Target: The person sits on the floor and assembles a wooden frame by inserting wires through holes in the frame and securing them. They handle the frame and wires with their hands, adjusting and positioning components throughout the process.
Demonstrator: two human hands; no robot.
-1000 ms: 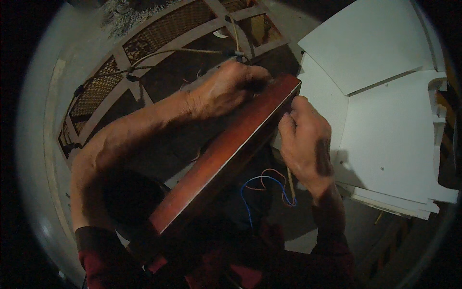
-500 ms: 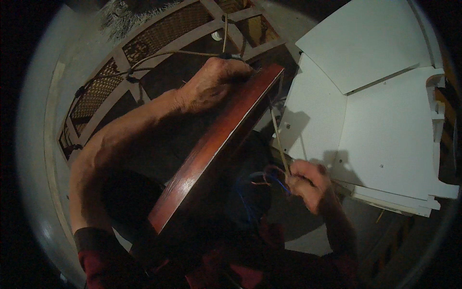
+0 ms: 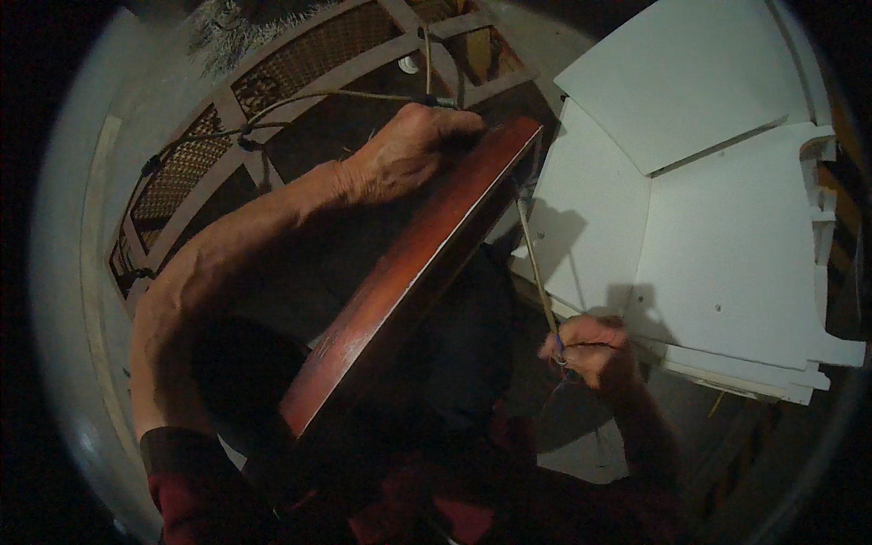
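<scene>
A reddish-brown polished wooden piece (image 3: 413,272), like a thick board or frame side, slants across the middle above my lap. My left hand (image 3: 422,150) is closed against its far upper part; what its fingers grip is hidden. From beneath the wood's upper end a taut pale cord (image 3: 536,263) runs down to my right hand (image 3: 595,352), which pinches its lower end. Thin reddish and blue strands (image 3: 560,372) hang at those fingertips, too blurred to tell what they are. The underside of the wood is in deep shadow.
At the right stands a white panelled box-like piece (image 3: 727,263) with a notched edge, close to my right hand. Behind my left arm lies a curved lattice frame (image 3: 318,118) with woven panels and knotted cord (image 3: 341,93). A shaggy grey bundle (image 3: 227,41) lies at the far left.
My right hand has moved slightly down and right, still gripping the cord. The loose coloured strands swung from its left to below the fingertips. My left hand and the wood have barely shifted.
</scene>
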